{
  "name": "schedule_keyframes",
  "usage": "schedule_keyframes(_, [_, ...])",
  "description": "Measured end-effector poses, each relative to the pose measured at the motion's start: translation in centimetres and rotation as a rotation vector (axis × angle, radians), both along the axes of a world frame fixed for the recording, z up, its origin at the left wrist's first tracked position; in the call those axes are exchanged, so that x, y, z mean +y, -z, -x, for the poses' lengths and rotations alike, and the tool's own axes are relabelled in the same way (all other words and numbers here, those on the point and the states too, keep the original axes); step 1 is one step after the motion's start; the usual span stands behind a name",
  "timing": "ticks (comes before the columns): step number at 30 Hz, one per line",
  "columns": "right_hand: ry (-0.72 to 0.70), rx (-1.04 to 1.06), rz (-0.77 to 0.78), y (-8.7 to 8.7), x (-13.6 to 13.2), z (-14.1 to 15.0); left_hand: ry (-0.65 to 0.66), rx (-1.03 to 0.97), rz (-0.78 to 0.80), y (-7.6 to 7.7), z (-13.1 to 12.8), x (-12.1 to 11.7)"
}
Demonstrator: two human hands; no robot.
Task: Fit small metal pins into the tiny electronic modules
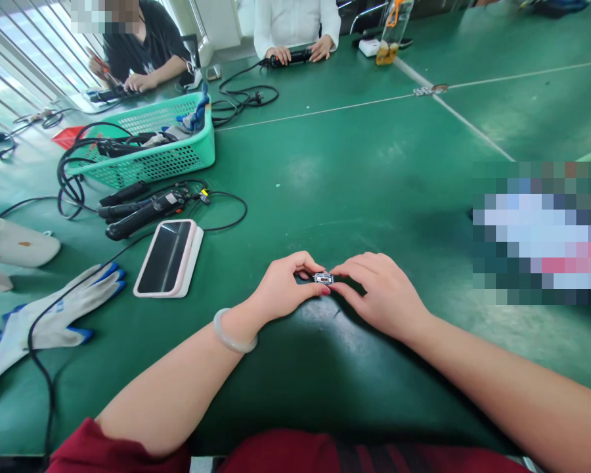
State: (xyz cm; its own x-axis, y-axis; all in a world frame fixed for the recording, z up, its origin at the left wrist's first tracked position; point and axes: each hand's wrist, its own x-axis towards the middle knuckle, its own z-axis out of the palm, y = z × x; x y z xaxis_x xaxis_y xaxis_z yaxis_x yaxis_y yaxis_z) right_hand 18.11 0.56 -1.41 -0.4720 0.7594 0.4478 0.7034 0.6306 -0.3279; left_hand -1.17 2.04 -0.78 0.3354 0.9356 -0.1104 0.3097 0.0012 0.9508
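My left hand (283, 286) and my right hand (379, 292) meet over the green table (354, 177), close to its near edge. Between their fingertips they pinch a small silver and black part (323, 278), each hand gripping one end. A pale bangle (234, 334) circles my left wrist. What lies under the part is hidden by my fingers.
A phone on a white pad (167, 257) lies to the left, with white and blue gloves (54, 315), black corded tools (142, 210) and a green basket (152, 148) beyond. Two other people work at the far edge. A bottle (393, 33) stands far right.
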Motion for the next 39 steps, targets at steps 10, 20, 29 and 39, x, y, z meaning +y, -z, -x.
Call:
schedule_keyframes(10, [-0.022, -0.08, -0.112, 0.6, 0.4, 0.6, 0.0, -0.247, 0.319, 0.0, -0.3, 0.0])
schedule_keyframes(20, [0.115, 0.042, 0.148, -0.2, 1.1, -0.9, -0.283, 0.938, -0.47, -1.8, 5.1, 2.0])
schedule_keyframes(29, [0.073, 0.009, 0.191, -0.6, 0.8, -1.1, -0.312, 1.335, -0.316, -3.0, 6.8, 1.9])
schedule_keyframes(39, [0.083, 0.0, 0.212, -0.8, 0.8, -1.4, -0.402, 1.253, -0.359, -2.6, 8.1, 2.6])
